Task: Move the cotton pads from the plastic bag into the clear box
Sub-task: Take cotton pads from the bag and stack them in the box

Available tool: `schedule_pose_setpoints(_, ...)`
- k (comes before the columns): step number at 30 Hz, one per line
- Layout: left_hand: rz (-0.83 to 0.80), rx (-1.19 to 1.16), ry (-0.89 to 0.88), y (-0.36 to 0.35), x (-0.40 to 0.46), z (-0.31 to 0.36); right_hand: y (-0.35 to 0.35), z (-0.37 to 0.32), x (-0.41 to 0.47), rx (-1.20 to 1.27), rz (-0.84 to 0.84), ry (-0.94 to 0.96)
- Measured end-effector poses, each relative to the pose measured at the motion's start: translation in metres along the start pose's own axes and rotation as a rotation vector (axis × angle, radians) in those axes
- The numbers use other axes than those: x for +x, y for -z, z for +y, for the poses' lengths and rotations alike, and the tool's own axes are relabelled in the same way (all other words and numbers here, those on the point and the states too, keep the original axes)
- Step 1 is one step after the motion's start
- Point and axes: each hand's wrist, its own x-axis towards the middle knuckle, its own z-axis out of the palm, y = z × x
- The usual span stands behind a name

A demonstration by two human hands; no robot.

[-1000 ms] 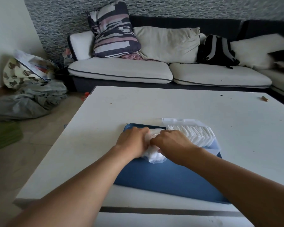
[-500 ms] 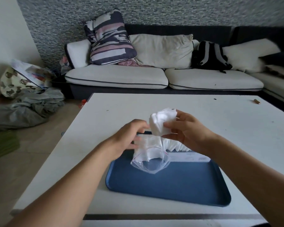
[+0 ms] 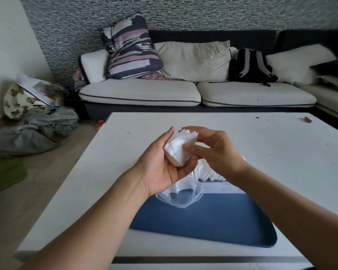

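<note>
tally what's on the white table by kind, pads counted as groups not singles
hands: 2, left hand, right hand
cotton pad groups: 2, held stack, row in the box
plastic bag: 1
clear box: 1
blue tray: 1
small brown item: 1
total: 8

A second ago both hands press down on the plastic bag (image 3: 180, 197) on the blue tray (image 3: 213, 219). Half a second ago the right hand (image 3: 215, 151) alone lifts a stack of cotton pads (image 3: 179, 149) while the left hand (image 3: 162, 164) grips the bag's mouth. Now the left hand is off the bag and cups the stack from below, palm up, with the right hand's fingers closed on its top and near side. The bag lies slack, partly emptied.
</note>
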Motion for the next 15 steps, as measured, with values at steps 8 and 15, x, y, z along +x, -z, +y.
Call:
schedule_pose_setpoints(8, 0.014, 0.011, -0.074, 0.003, 0.000, 0.004, 0.009, -0.004, 0.007, -0.004, -0.014, -0.061)
schedule_pose_setpoints(15, 0.011, 0.128, 0.016, -0.003, -0.009, 0.000, 0.019, -0.005, 0.008, -0.203, -0.148, -0.178)
